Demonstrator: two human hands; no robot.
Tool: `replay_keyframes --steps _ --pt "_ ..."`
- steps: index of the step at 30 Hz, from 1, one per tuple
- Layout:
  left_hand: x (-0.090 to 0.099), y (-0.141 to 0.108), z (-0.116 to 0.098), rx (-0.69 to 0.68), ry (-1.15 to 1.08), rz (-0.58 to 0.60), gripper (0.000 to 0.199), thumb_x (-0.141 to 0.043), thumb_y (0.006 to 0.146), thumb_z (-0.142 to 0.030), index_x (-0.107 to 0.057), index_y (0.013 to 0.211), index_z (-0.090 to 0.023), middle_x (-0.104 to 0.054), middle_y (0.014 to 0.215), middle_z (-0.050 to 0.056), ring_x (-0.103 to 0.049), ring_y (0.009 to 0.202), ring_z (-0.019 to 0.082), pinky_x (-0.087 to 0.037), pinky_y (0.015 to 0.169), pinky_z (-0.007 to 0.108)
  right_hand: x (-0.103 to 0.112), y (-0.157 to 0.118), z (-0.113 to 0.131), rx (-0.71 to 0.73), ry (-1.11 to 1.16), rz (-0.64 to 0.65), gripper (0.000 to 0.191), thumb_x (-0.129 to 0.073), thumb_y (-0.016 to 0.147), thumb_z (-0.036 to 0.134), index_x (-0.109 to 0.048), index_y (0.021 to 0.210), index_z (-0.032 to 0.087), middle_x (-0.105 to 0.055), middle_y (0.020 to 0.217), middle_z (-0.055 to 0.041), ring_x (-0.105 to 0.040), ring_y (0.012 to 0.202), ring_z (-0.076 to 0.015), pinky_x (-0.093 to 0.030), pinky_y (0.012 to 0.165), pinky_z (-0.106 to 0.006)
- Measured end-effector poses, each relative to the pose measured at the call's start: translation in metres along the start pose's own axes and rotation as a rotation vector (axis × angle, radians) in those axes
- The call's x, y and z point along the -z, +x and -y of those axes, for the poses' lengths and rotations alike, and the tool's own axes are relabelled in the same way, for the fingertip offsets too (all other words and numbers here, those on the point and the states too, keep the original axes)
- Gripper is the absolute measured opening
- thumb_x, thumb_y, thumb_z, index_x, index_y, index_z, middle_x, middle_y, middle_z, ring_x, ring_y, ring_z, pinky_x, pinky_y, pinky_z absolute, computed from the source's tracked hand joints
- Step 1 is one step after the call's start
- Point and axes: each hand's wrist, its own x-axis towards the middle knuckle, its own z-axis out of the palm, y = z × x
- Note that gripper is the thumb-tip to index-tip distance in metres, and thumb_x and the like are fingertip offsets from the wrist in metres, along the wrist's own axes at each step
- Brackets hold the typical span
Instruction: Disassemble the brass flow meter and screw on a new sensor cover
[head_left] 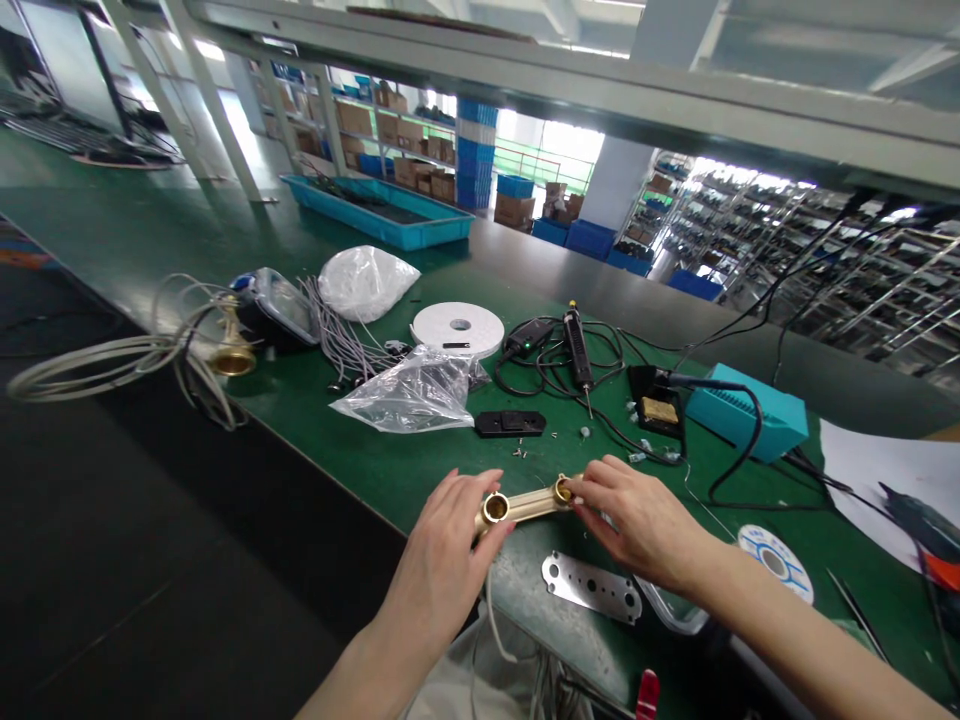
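Fingers of the left hand (448, 540) clamp the left end of a brass-coloured bar (531, 506) near the bench (352, 450) edge, while the right hand's (637, 512) fingers close on its right ring; whether they also pinch a smaller part cannot be told. A slackened left grip could drop the bar onto the perforated plate (591, 587) nearby; a stray knuckle might scatter the loose screws (519, 452) beyond.

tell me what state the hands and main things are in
Long brass-coloured metal fitting: held, round sockets up
Left hand: holding its left end
Right hand: touching its right end
Boxy black adapter: green light on
Black cylindrical screwdriver: lying down
Perforated silver metal plate: lying flat
Round white tape roll: lying flat
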Motion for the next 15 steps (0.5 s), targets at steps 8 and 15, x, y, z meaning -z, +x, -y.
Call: replay_keyframes --steps 8,15 --pt "0.002 0.001 -0.001 0.085 -0.059 0.021 0.045 -0.067 0.081 -0.009 -0.047 0.119 -0.024 -0.057 0.108 0.002 -0.050 0.108 0.025 -0.038 0.104 0.051 0.000 -0.001 0.005 -0.005 -0.012 0.010 0.031 -0.034 0.094 0.026 -0.058 0.112 0.021 -0.060 0.094 -0.0066 -0.055 0.088 -0.0215 -0.051 0.073 -0.037" --pt "0.019 -0.002 -0.012 0.168 -0.144 0.001 0.053 -0.074 0.075 -0.007 -0.049 0.119 -0.024 -0.055 0.114 0.003 -0.051 0.108 0.021 -0.046 0.098 0.039 -0.032 -0.009 -0.011 0.086 -0.031 -0.184 0.030 -0.042 0.092 0.027 -0.054 0.119 0.027 -0.063 0.102 -0.0051 -0.064 0.086 -0.0145 -0.058 0.075 -0.028"
